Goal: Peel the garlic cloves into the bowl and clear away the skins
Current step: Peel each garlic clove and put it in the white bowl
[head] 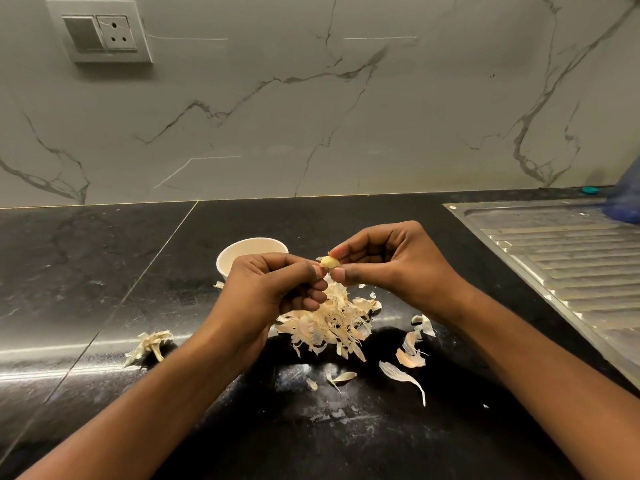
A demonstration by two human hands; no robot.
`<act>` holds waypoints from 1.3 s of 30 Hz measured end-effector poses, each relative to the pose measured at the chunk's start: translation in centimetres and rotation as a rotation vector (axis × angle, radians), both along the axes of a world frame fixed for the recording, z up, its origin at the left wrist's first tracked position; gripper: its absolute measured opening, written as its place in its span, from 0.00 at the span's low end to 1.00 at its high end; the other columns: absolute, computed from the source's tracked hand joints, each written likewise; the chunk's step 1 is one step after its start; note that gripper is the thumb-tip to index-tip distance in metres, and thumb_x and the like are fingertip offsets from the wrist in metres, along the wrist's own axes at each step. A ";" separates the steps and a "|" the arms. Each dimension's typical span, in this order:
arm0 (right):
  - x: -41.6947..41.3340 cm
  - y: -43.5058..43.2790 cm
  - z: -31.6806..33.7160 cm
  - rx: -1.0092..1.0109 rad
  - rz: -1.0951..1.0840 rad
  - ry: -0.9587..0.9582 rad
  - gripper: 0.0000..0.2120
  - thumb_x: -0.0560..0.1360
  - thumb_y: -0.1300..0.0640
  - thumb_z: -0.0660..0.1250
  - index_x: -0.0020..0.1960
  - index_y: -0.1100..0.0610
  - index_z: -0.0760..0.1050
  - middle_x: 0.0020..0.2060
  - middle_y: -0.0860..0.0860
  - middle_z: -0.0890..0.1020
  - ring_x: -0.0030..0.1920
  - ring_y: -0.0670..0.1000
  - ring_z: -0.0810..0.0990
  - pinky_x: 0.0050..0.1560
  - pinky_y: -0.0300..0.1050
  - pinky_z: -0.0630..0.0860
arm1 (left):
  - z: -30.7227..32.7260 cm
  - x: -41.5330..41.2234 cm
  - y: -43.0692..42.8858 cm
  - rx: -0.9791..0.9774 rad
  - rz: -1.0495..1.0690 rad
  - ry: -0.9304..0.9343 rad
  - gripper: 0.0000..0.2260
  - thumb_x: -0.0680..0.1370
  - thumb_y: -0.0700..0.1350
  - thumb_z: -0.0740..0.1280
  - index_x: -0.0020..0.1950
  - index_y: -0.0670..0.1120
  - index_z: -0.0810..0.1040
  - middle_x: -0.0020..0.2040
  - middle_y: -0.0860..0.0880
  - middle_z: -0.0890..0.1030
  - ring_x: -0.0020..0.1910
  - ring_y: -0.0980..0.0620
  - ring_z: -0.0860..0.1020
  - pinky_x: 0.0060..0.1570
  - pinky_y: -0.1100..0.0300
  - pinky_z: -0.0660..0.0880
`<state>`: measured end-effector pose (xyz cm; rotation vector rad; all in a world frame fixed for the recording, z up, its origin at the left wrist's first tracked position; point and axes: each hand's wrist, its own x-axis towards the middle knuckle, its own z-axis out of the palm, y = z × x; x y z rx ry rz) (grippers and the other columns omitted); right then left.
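Head: clove (329,262) between right fingers (346,274)

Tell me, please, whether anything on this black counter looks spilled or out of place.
Pale papery garlic skins litter the black stone counter: a heap in the middle, stray pieces to its right, and one dried clump lying apart at the left. This mess fits peeling; nothing looks damaged.
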<state>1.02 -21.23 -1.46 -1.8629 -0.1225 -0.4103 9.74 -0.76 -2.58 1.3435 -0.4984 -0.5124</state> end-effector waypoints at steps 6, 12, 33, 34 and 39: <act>0.0 0.2 0.0 0.197 0.026 0.050 0.15 0.71 0.63 0.78 0.57 0.64 0.85 0.48 0.62 0.89 0.48 0.59 0.89 0.49 0.47 0.87 | 0.1 0.1 0.0 0.008 0.019 -0.001 0.04 0.77 0.34 0.71 0.45 0.34 0.86 0.43 0.34 0.85 0.36 0.46 0.82 0.35 0.61 0.81; 0.1 -0.2 0.3 0.408 0.058 0.122 0.12 0.77 0.63 0.73 0.58 0.66 0.83 0.52 0.66 0.87 0.48 0.59 0.89 0.48 0.46 0.87 | 0.1 0.2 0.0 0.026 0.039 -0.027 0.05 0.78 0.33 0.71 0.44 0.34 0.86 0.40 0.36 0.85 0.34 0.46 0.82 0.34 0.60 0.81; 0.1 0.2 0.2 0.120 0.045 0.208 0.13 0.74 0.58 0.77 0.56 0.62 0.86 0.46 0.59 0.88 0.45 0.56 0.88 0.47 0.46 0.85 | 0.2 0.2 0.3 0.023 0.078 -0.116 0.09 0.70 0.39 0.77 0.47 0.36 0.88 0.42 0.36 0.86 0.36 0.45 0.83 0.36 0.58 0.83; 0.0 0.2 0.2 0.128 0.051 0.208 0.13 0.73 0.58 0.77 0.56 0.62 0.86 0.46 0.60 0.88 0.45 0.55 0.88 0.47 0.46 0.85 | 0.2 0.3 0.3 0.019 0.079 -0.115 0.08 0.71 0.38 0.77 0.48 0.36 0.88 0.42 0.36 0.86 0.37 0.45 0.83 0.36 0.58 0.83; 0.0 0.1 0.2 0.178 0.057 0.199 0.14 0.73 0.59 0.76 0.57 0.62 0.86 0.48 0.61 0.88 0.46 0.55 0.88 0.48 0.46 0.86 | 0.2 0.3 0.3 0.021 0.081 -0.125 0.05 0.74 0.37 0.75 0.48 0.36 0.87 0.42 0.37 0.86 0.36 0.46 0.83 0.36 0.59 0.83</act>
